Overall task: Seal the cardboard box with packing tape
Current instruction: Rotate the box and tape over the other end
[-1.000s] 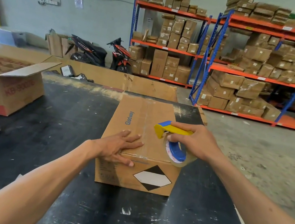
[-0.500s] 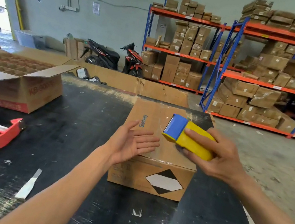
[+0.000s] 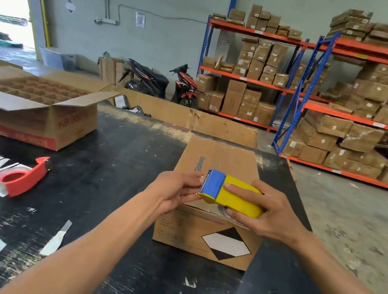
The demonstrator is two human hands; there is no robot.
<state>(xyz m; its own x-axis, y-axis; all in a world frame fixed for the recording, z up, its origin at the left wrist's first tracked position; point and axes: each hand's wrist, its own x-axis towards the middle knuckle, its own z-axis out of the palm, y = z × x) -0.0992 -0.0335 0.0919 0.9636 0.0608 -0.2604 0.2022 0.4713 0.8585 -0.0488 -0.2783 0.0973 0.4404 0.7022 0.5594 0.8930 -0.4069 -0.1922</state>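
A closed cardboard box [image 3: 208, 236] with a black-and-white diamond label stands on the black table [image 3: 114, 159]. Just above its near top edge I hold a yellow and blue tape dispenser [image 3: 231, 194]. My right hand [image 3: 266, 215] grips its yellow body from the right. My left hand [image 3: 175, 190] meets the dispenser's blue toothed end, fingertips pinched at the tape edge there. The tape roll is mostly hidden under my right hand.
A red tape dispenser [image 3: 21, 175] lies on the table at left. An open box with cell dividers [image 3: 38, 105] stands at the back left. Flat cardboard [image 3: 192, 118] leans along the far table edge. Shelving racks with cartons [image 3: 348, 108] fill the right background.
My left hand has lifted off the box top and come to the dispenser's blue end. My right hand has raised the dispenser and turned it level. The view has shifted left.
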